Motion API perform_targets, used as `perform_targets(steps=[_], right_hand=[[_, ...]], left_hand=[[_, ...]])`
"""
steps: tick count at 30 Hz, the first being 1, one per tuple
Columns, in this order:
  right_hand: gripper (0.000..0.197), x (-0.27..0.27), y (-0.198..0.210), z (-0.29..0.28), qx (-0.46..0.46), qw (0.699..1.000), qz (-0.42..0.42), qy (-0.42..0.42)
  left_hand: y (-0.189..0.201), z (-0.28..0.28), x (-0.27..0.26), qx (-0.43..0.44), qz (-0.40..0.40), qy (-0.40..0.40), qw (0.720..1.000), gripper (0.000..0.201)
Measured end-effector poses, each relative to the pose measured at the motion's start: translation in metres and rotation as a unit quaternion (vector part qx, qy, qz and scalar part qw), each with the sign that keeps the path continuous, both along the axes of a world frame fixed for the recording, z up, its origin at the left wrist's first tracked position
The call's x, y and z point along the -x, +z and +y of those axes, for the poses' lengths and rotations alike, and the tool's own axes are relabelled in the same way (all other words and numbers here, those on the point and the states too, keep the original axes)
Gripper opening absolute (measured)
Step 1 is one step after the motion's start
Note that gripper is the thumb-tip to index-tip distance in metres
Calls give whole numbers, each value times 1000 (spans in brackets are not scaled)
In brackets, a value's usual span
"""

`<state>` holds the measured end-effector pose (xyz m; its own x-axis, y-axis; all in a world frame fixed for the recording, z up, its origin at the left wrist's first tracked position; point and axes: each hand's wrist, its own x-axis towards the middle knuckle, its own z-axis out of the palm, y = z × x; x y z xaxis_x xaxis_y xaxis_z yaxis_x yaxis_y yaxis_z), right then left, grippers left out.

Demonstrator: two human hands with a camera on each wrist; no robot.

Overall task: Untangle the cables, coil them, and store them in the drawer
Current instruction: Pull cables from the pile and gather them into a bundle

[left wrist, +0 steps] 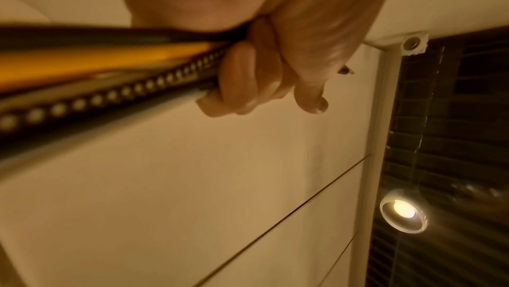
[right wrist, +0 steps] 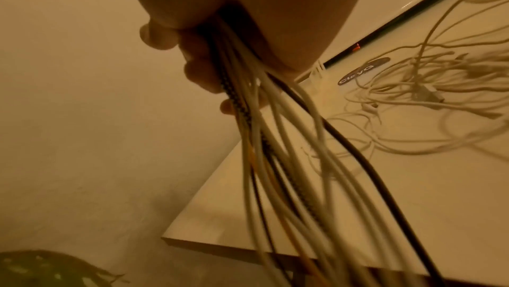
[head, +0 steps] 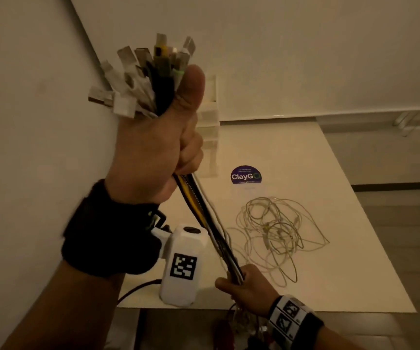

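Raised close to the head camera, the left hand point(head: 153, 147) has its fingers point(left wrist: 239, 78) clamped round a cable bundle point(head: 204, 223), plugs point(head: 138, 79) fanned above the fist. Its long axis slants down and right to the right hand point(head: 249, 286), fingers point(right wrist: 198, 69) curled round it at the worktop point(head: 343, 261) front edge; loose ends hang below. A pale cable tangle point(head: 272, 231) lies on the worktop just beyond the right hand. A small drawer unit point(head: 207, 127) stands at the back beside the wall, partly hidden; open room lies to the right.
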<state>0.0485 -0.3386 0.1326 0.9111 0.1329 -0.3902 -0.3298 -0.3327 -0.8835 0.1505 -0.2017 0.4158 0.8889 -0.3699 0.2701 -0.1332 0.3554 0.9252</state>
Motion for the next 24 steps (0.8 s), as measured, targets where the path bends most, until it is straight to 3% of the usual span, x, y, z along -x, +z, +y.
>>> perform_targets(steps=[9, 13, 16, 17, 19, 21, 24], right_hand=[[66, 0, -43, -10, 103, 993, 40, 38], [59, 4, -42, -22, 117, 991, 51, 29], [28, 11, -28, -40, 100, 992, 14, 77], [28, 14, -21, -48, 97, 991, 5, 94], [65, 17, -2, -70, 102, 987, 9, 121], [74, 13, 21, -100, 105, 987, 10, 123], [42, -18, 46, -143, 158, 983, -52, 81]], left_hand=[[-13, -2, -16, -6, 40, 13, 999, 64], [-29, -6, -15, -18, 49, 12, 999, 62], [-35, -8, -17, -21, 53, 8, 998, 57], [-37, -9, -17, -17, 53, 0, 998, 53], [-42, -11, -17, 2, 70, -24, 997, 33], [-48, -15, -16, 33, 113, -70, 991, 26], [-58, -23, -16, 52, 191, -120, 973, 41]])
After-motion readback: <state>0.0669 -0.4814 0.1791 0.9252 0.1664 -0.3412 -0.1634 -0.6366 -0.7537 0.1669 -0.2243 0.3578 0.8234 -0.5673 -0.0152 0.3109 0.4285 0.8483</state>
